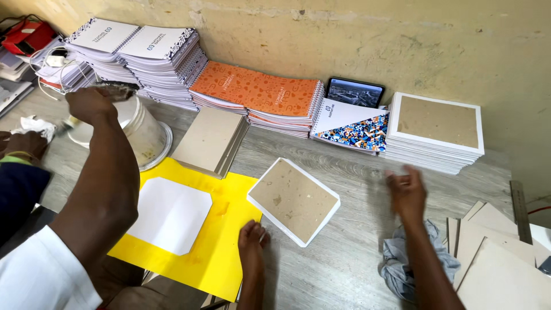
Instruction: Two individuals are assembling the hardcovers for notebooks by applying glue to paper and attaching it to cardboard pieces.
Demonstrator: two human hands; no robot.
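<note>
Blurred right hand (406, 192) near grey cloth (402, 261)

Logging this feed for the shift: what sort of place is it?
Probably a small bookbinding or notebook-making workshop: stacks of spiral-bound notebooks line the wall, loose grey boards and a half-covered board lie on the table, beside a white bucket.

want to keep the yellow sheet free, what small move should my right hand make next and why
Probably reach the open right hand to the paper-edged board and lift it toward the matching stack by the wall. Its corner seems to overlap the yellow sheet, where the white cut-corner paper lies, and a co-worker's hand holds a brush over the bucket.
</note>
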